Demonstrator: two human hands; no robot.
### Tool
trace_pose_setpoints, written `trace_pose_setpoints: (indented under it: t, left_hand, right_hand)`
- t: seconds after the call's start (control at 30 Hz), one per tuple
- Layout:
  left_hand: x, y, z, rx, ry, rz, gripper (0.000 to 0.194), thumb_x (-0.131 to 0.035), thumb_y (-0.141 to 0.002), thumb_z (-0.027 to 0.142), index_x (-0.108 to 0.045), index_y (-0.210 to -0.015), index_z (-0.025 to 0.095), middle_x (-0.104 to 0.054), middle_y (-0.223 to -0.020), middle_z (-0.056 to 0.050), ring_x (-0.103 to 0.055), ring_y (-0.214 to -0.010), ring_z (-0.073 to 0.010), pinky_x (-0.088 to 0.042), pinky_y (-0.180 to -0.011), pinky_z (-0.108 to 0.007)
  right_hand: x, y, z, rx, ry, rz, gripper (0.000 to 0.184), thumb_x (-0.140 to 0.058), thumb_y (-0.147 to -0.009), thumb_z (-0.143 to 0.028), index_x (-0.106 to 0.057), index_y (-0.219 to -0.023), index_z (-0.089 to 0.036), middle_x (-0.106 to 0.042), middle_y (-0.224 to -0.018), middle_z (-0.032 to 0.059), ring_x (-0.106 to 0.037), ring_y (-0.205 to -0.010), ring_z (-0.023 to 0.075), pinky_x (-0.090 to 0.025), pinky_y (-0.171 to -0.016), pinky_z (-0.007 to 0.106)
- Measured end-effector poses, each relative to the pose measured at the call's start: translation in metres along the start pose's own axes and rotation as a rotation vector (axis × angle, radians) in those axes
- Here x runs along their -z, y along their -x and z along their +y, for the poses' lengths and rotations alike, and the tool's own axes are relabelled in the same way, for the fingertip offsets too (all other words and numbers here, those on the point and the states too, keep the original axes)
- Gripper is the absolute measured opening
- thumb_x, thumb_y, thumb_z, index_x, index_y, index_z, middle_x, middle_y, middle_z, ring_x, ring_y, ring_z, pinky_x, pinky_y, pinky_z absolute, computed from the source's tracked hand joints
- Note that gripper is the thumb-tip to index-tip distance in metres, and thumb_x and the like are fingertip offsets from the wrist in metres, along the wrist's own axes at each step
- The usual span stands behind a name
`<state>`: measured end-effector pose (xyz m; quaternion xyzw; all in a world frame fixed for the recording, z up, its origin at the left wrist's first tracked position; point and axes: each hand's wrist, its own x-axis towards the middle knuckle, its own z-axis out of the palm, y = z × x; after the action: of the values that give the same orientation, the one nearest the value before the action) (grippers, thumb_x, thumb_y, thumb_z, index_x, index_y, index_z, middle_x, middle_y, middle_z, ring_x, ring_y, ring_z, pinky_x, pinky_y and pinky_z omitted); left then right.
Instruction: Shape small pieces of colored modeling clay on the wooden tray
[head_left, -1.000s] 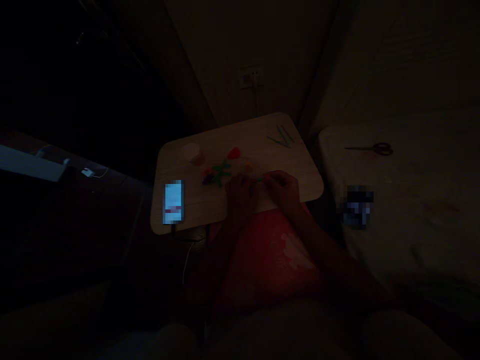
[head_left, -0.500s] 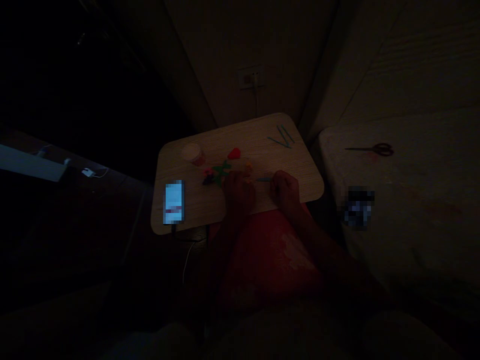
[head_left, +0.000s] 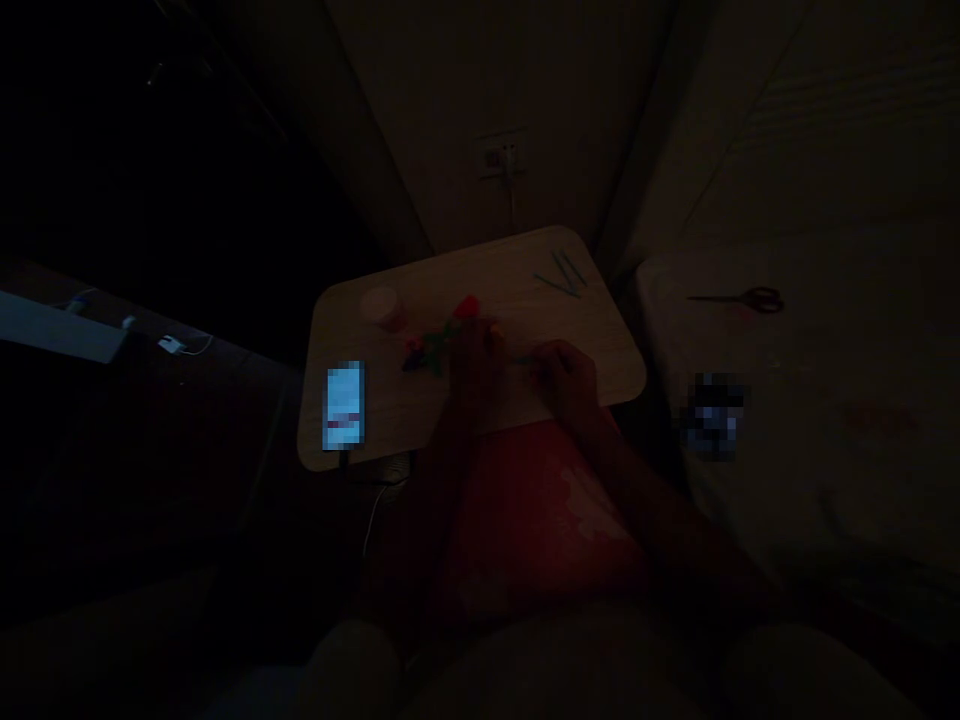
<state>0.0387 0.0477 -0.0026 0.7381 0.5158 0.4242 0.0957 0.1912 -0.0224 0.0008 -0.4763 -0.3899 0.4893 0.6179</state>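
Note:
The scene is very dark. My right hand (head_left: 568, 372) is closed around a thin blue-green stick (head_left: 523, 359), whose end points left over the wooden table. Left of it, my left hand (head_left: 475, 355) hovers at or rests on the tabletop; its fingers are too dark to read. A red lump (head_left: 466, 306) lies just beyond my left fingers, and a bit of orange (head_left: 493, 328) shows at their right side. Green pieces (head_left: 437, 350) lie by its left edge, with a small dark purple piece (head_left: 413, 358) and a reddish piece beside them.
A pale round tub (head_left: 382, 307) stands at the table's back left. A lit phone (head_left: 343, 407) with a cable lies front left. Several thin sticks (head_left: 561, 275) lie back right. On the pale surface to the right are scissors (head_left: 750, 299) and a blurred object (head_left: 714, 415).
My left hand has shifted slightly forward, toward the red lump, and its fingers have changed pose. The right hand stays in place with the stick, its fingers slightly rearranged. The picture is darker.

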Motion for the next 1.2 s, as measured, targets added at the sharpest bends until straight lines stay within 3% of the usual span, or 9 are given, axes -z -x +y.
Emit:
trace_pose_setpoints:
  t: [0.27,0.53,0.73,0.93,1.1,1.2]
  left_hand:
    - [0.006,0.0,0.002,0.04,0.116,-0.047,0.01,-0.064,-0.1,0.029,-0.068,-0.106,0.022,-0.076,-0.106,-0.008,-0.069,-0.098,-0.0247,-0.056,-0.091,-0.04]
    - [0.016,0.011,0.02,0.112,0.33,-0.051,0.022,-0.067,-0.1,0.041,-0.063,-0.11,0.022,-0.075,-0.101,-0.006,-0.07,-0.089,-0.0181,-0.055,-0.077,-0.03]
    - [0.021,0.02,0.024,0.12,0.431,-0.071,0.029,-0.064,-0.101,0.048,-0.067,-0.114,0.023,-0.076,-0.105,-0.007,-0.07,-0.091,-0.018,-0.054,-0.079,-0.03]
    - [0.028,0.023,0.027,0.091,0.471,-0.081,0.03,-0.065,-0.1,0.049,-0.07,-0.11,0.022,-0.075,-0.1,-0.006,-0.067,-0.087,-0.0171,-0.053,-0.077,-0.03]
    - [0.029,0.026,0.027,0.055,0.495,-0.091,0.031,-0.064,-0.099,0.05,-0.07,-0.112,0.021,-0.074,-0.102,-0.007,-0.067,-0.089,-0.0179,-0.052,-0.079,-0.031]
    - [0.028,0.028,0.027,0.057,0.53,-0.101,0.031,-0.064,-0.1,0.049,-0.07,-0.113,0.022,-0.074,-0.104,-0.007,-0.068,-0.091,-0.0183,-0.053,-0.081,-0.031]
  right_hand:
    - [-0.003,-0.001,-0.002,-0.03,-0.035,0.056,0.021,-0.081,-0.072,-0.037,-0.065,-0.075,-0.024,-0.065,-0.061,-0.0017,-0.058,-0.053,0.0142,-0.046,-0.051,0.027]
    - [0.003,-0.001,-0.002,0.065,0.024,0.045,0.022,-0.081,-0.077,-0.04,-0.079,-0.09,-0.023,-0.076,-0.089,0.0042,-0.065,-0.069,0.0162,-0.055,-0.064,0.031]
    - [0.003,-0.001,0.0,0.064,-0.045,0.062,0.038,-0.084,-0.076,-0.044,-0.074,-0.108,-0.025,-0.074,-0.087,0.0024,-0.066,-0.07,0.0166,-0.056,-0.064,0.031]
    - [0.002,-0.004,0.008,0.043,-0.042,0.123,0.025,-0.086,-0.07,-0.037,-0.072,-0.084,-0.024,-0.073,-0.076,0.0013,-0.066,-0.065,0.0158,-0.055,-0.06,0.029]
    - [0.002,-0.002,0.004,0.048,-0.008,0.099,0.02,-0.084,-0.073,-0.037,-0.078,-0.085,-0.023,-0.077,-0.082,0.0031,-0.067,-0.067,0.0159,-0.055,-0.061,0.029]
    - [0.002,-0.001,0.002,0.032,0.012,0.094,0.018,-0.082,-0.074,-0.038,-0.075,-0.082,-0.023,-0.073,-0.074,0.0013,-0.062,-0.059,0.0143,-0.051,-0.054,0.027]
